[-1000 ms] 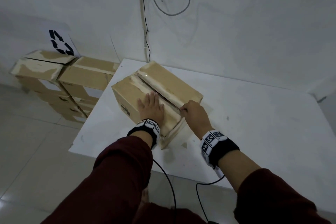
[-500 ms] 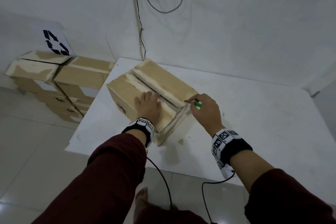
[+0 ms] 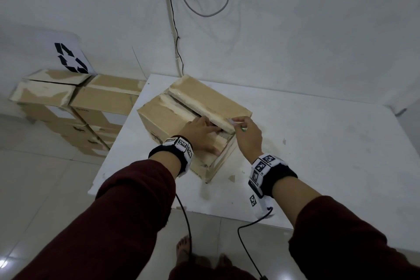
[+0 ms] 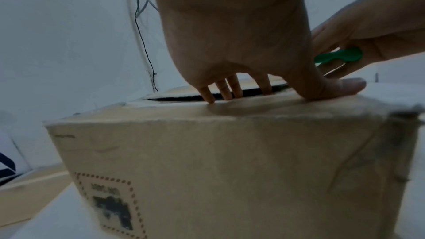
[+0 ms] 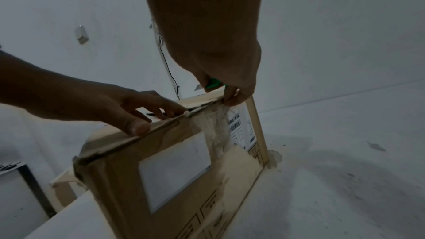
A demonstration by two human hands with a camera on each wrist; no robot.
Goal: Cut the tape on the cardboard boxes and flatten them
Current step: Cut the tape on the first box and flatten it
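white worktop [image 3: 318, 154] stands against a white wall [image 3: 295, 29]. grey cable loop [image 3: 204, 10] and thin black wire [image 3: 173, 29] hang on wall; recycling sign [image 3: 70, 58] at left. pale tiled floor [image 3: 34, 188] below.

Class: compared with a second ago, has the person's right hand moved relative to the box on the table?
Yes. The right hand has gone from the near end of the seam on the box to the near corner of the far flap, which it now pinches, cutter still in its grip.

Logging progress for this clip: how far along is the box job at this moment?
Done: the top seam of the brown cardboard box on the white table is slit open, showing a dark gap. In hand: the left hand presses the near flap; the right hand, holding the green cutter, pinches the far flap's corner. Left: flattening this box; the stacked cardboard boxes remain upright.
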